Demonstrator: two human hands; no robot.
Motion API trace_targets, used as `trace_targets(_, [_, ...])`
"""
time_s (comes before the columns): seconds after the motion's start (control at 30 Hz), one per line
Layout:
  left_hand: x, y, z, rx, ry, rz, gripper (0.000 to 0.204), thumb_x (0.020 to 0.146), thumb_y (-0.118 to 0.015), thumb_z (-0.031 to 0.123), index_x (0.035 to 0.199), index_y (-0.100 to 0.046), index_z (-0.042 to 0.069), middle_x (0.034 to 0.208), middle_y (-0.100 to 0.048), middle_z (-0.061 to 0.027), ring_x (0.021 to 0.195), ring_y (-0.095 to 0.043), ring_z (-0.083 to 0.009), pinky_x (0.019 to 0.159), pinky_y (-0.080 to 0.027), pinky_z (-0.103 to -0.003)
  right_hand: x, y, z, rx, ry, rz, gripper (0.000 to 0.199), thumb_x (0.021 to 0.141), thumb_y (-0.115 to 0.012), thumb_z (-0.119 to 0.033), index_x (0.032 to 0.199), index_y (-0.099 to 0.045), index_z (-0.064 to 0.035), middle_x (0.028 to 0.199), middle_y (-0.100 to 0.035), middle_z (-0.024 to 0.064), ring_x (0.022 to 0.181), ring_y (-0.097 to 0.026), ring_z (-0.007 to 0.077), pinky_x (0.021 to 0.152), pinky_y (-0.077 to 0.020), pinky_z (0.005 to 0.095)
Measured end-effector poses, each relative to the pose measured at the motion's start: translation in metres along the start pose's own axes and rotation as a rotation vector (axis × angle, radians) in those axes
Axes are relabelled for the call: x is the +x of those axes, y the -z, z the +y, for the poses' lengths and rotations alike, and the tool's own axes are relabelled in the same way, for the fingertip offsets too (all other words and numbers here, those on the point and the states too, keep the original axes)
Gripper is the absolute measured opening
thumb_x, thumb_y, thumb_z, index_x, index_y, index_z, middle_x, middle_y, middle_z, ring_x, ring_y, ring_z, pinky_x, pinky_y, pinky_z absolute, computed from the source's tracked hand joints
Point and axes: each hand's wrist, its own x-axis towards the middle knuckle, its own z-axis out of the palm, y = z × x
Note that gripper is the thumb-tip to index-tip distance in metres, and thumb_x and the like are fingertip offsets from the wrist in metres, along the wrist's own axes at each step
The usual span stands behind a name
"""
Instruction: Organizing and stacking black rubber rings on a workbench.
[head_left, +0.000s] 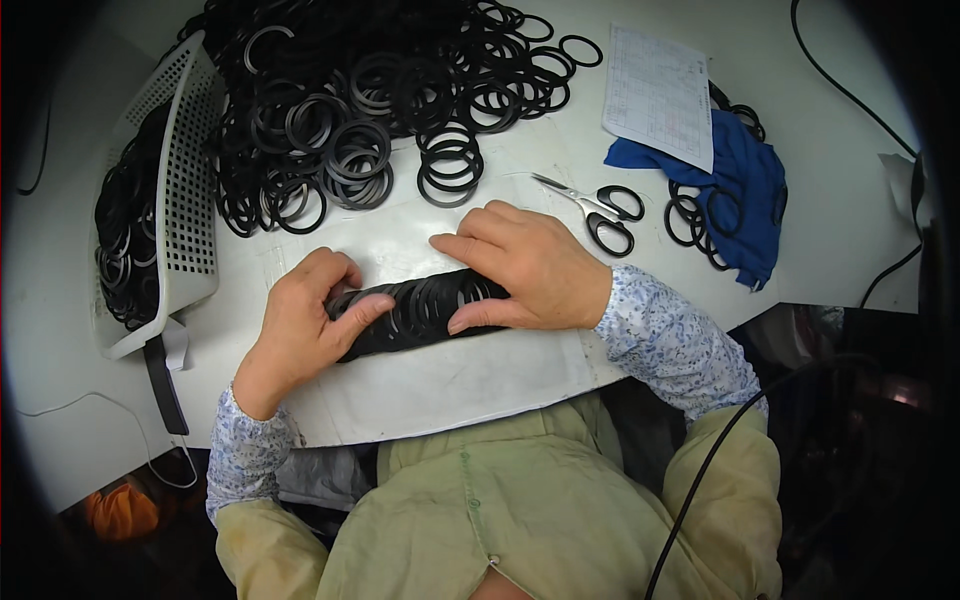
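Observation:
A row of black rubber rings [425, 308] lies on its side on the white table in front of me, packed face to face like a roll. My left hand [312, 312] curls round its left end, thumb along the near side and fingers over the far side. At the right end my right hand [520, 265] grips the row, with the thumb pressed on the near side and the fingers reaching over the top. Just beyond the row, a few loose black rings [450, 165] overlap one another.
A large heap of black rings [370, 80] covers the far left of the table. Beside it a white perforated basket [190, 190] stands tilted, holding more rings. Scissors [600, 210] lie right of centre, near a blue cloth [745, 190] and a printed sheet [660, 95].

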Motion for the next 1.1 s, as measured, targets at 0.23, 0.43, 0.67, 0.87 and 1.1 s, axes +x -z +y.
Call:
trace_targets(0.23, [-0.035, -0.015, 0.006, 0.151, -0.485, 0.225, 0.049, 0.061, -0.095, 0.026, 0.098, -0.070, 0.006, 0.076, -0.051, -0.0037, 0.062, -0.049, -0.0182, 0.052, -0.038, -0.032, -0.012, -0.004, -0.021, -0.304, 0.370, 0.152, 0.045, 0.074, -0.079, -0.045, 0.094, -0.066, -0.0069, 0.078, -0.052, 0.0013, 0.067, -0.054, 0.0173, 0.052, -0.0434, 0.0304])
trace_targets(0.43, [-0.077, -0.023, -0.005, 0.310, -0.561, 0.213, 0.071, 0.055, -0.096, 0.039, 0.112, -0.067, 0.008, 0.079, -0.048, -0.0018, 0.064, -0.048, -0.0188, 0.053, -0.036, -0.032, -0.054, 0.009, -0.029, -0.238, 0.262, 0.101, 0.053, 0.073, -0.079, -0.045, 0.106, -0.068, -0.0059, 0.095, -0.059, 0.0057, 0.076, -0.056, 0.0191, 0.063, -0.0461, 0.0309])
trace_targets(0.67, [-0.060, -0.021, 0.015, 0.196, -0.269, 0.194, 0.089, 0.060, -0.091, 0.050, 0.129, -0.060, 0.003, 0.123, -0.056, -0.0165, 0.103, -0.054, -0.0294, 0.089, -0.044, -0.041, -0.073, 0.023, -0.032, -0.177, -0.207, 0.081, 0.084, 0.063, -0.087, -0.052, 0.127, -0.063, -0.0029, 0.116, -0.059, 0.0126, 0.103, -0.053, 0.0310, 0.090, -0.0434, 0.0423])
trace_targets(0.87, [-0.060, -0.025, -0.007, 0.221, -0.356, 0.043, 0.092, 0.062, -0.086, 0.053, 0.133, -0.057, 0.000, 0.125, -0.058, -0.0156, 0.107, -0.056, -0.0329, 0.092, -0.041, -0.044, -0.081, 0.014, -0.039, -0.181, -0.243, 0.100, 0.070, 0.065, -0.088, -0.040, 0.119, -0.065, -0.0034, 0.118, -0.059, 0.0113, 0.106, -0.052, 0.0313, 0.094, -0.0414, 0.0433])
trace_targets(1.1, [-0.047, -0.018, 0.029, 0.217, -0.368, 0.077, 0.092, 0.066, -0.085, 0.053, 0.133, -0.055, -0.002, 0.124, -0.058, -0.0169, 0.107, -0.056, -0.0333, 0.093, -0.040, -0.045, -0.085, 0.011, -0.038, -0.132, -0.235, 0.145, 0.062, 0.064, -0.090, -0.033, 0.114, -0.066, -0.0038, 0.117, -0.060, 0.0111, 0.104, -0.053, 0.0309, 0.093, -0.0430, 0.0425])
